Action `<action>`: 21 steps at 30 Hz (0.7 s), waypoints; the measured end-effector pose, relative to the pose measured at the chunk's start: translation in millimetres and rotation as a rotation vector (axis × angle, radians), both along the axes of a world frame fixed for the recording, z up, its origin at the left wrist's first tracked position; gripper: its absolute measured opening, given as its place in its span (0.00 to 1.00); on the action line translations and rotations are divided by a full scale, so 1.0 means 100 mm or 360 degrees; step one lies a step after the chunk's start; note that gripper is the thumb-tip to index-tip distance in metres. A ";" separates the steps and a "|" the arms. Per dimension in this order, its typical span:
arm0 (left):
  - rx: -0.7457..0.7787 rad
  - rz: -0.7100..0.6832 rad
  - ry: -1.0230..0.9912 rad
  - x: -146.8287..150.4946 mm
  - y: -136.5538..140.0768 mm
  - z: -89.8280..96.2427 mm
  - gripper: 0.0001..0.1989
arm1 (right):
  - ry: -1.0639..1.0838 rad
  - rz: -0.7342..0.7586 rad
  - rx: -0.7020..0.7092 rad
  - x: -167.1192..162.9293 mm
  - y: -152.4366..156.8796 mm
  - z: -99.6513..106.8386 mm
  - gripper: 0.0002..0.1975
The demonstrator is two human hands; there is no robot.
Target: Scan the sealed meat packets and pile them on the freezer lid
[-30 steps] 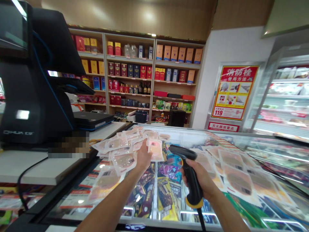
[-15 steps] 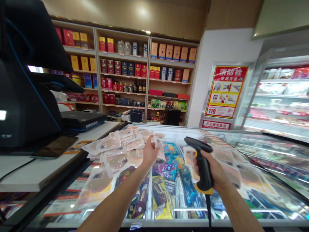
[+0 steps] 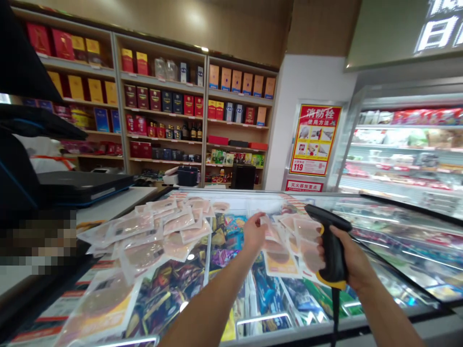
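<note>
My right hand (image 3: pixel 349 255) is wrapped round the handle of a black and yellow barcode scanner (image 3: pixel 333 253), its head pointing left and its cord hanging down. Reaching toward the middle of the glass freezer top, my left hand (image 3: pixel 254 232) pinches a clear flat packet (image 3: pixel 272 234) by its edge. That packet is over the smaller spread of similar packets (image 3: pixel 280 262) lying left of the scanner. A bigger overlapping pile of clear packets (image 3: pixel 142 246) with round tan contents rests on the glass to the left. The fingertips of my left hand are partly hidden.
Under the glass of the chest freezer (image 3: pixel 265 320) lie colourful wrapped goods. A counter (image 3: pixel 142 195) with a black flat-topped device (image 3: pixel 85 185) stands left. Behind are shelves (image 3: pixel 164 113) of boxes and bottles, a red poster (image 3: pixel 315 140) and a lit cooler (image 3: pixel 405 144).
My left hand has moved right with a packet, from the large pile to the smaller spread. The scanner has shifted right in my right hand, and the view has turned.
</note>
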State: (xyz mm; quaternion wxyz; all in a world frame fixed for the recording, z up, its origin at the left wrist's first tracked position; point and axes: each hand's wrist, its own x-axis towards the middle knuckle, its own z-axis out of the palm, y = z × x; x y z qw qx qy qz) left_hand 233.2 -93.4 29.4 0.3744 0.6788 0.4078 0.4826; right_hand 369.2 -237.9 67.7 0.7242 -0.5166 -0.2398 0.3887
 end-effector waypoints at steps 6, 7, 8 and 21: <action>0.0062 -0.0058 0.0398 0.18 -0.13 -0.12 0.21 | 0.0061 -0.0015 0.0023 0.15 -0.08 -0.04 0.11; 0.0052 -0.0053 0.0460 0.18 -0.15 -0.15 0.22 | 0.0070 -0.0013 0.0015 0.16 -0.08 -0.05 0.11; 0.0029 -0.0045 0.0515 0.19 -0.18 -0.17 0.24 | 0.0070 -0.0016 0.0013 0.17 -0.08 -0.06 0.11; -0.0190 -0.0176 0.0338 0.31 -0.23 -0.14 0.32 | 0.0013 0.0025 -0.0013 -0.08 0.04 -0.05 0.10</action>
